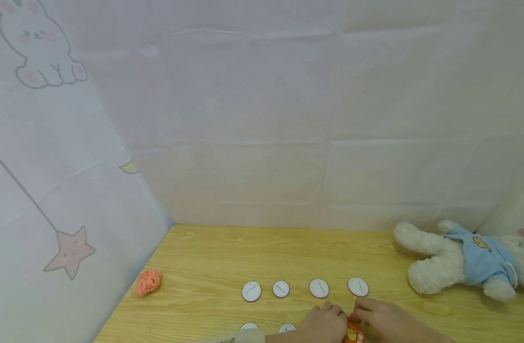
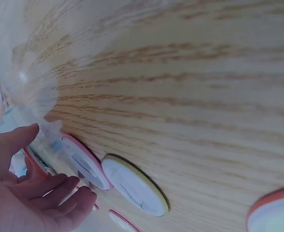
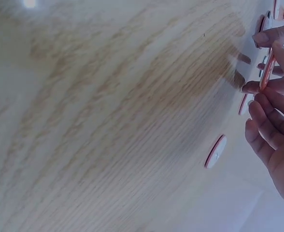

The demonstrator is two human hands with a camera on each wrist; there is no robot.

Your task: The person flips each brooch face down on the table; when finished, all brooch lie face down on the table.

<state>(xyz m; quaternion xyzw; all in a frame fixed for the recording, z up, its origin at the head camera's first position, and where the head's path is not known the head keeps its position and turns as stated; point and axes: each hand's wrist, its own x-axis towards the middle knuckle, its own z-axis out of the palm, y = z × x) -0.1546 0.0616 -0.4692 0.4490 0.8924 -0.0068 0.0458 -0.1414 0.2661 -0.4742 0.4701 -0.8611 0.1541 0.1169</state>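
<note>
An orange button badge (image 1: 354,333) with a printed front is held between my two hands. My left hand (image 1: 323,325) has its fingers at the badge's edge, and the left wrist view shows the red rim (image 2: 35,159) between thumb and fingers. From the other side my right hand (image 1: 386,320) pinches the same badge, seen nearly edge-on (image 3: 268,72) in the right wrist view. Beyond the hands lie badges face down, white backs and pins up: one at the far right (image 1: 358,287), another beside it (image 1: 319,288), a smaller one (image 1: 281,288) and a leftmost one (image 1: 251,291).
Two more badges (image 1: 249,327) (image 1: 287,328) show partly behind the left sleeve. A peach-coloured yarn-like bundle (image 1: 148,282) rests at the table's left edge. At the right a white plush toy (image 1: 485,259) in a blue top lies on its side. Pale curtains (image 1: 253,119) hang behind the wooden table (image 1: 227,247).
</note>
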